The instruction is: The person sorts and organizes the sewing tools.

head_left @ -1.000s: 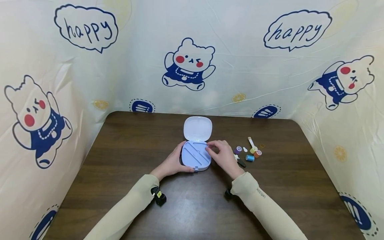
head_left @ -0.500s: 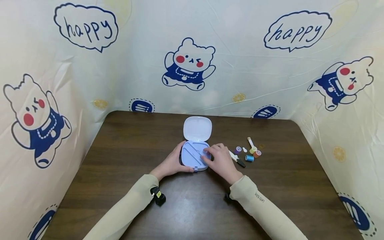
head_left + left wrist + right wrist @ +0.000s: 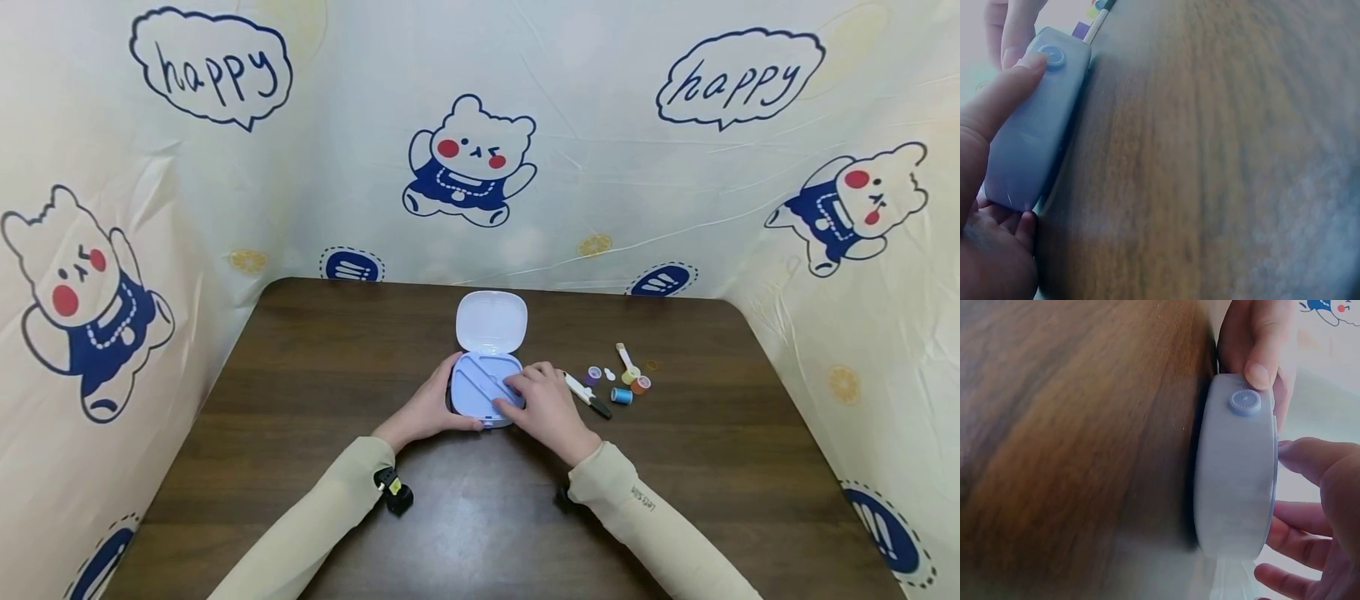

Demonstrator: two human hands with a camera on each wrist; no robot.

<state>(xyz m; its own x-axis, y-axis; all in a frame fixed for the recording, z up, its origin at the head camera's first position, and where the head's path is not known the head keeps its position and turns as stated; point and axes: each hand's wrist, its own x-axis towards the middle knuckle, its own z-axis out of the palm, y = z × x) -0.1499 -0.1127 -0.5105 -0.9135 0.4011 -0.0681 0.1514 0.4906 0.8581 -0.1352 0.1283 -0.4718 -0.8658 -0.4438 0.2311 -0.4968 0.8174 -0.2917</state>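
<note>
The left hand (image 3: pixel 425 408) clamps the hinged case (image 3: pixel 1235 475) on the table (image 3: pixel 322 342) by front and side, apparently steadying it while the right hand (image 3: pixel 551 412), fingers spread apart, touches the inner tray (image 3: pixel 472 400).

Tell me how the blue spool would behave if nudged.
The blue spool would probably roll, since it lies on its side on the flat tabletop. It is likely light, being small beside the right hand. Rolling forward, it might bump the yellow spool or orange spool close by.

Pale blue case (image 3: pixel 474 390), lid (image 3: pixel 492 321) raised (whitish inside), lying flat
</note>
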